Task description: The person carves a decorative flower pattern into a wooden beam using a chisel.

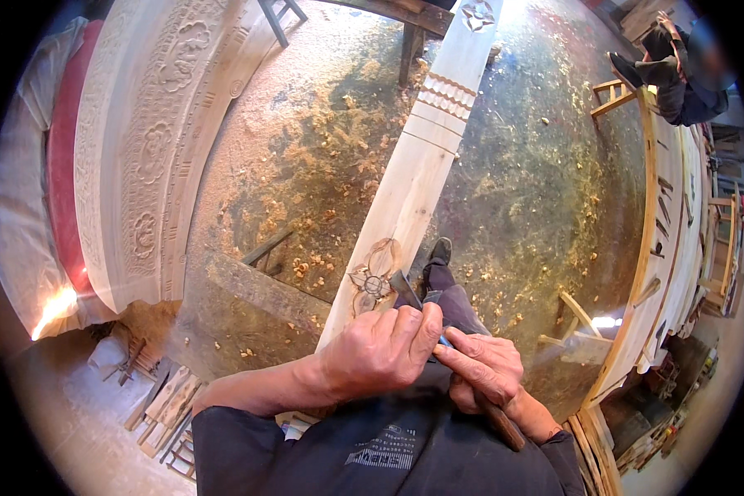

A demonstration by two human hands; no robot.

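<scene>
A long pale wooden board (409, 186) runs away from me, with a carved flower (372, 283) at its near end. A chisel with a broad flat metal blade (405, 289) slants over the board's right edge beside the flower. My left hand (380, 347) is closed around the chisel near its blade, knuckles up. Lower down, my right hand (486, 368) is closed too, gripping the shaft; the dark wooden handle (503, 423) sticks out below it. A bit of blue shows between my hands. Whether the blade touches the wood, I cannot tell.
Large carved panels (153, 157) lean at the left. A trestle (409, 50) stands by the board's far end. Wood shavings (302, 269) litter the floor. At right, a long workbench (649, 248) holds several tools; a person (686, 70) sits beyond it.
</scene>
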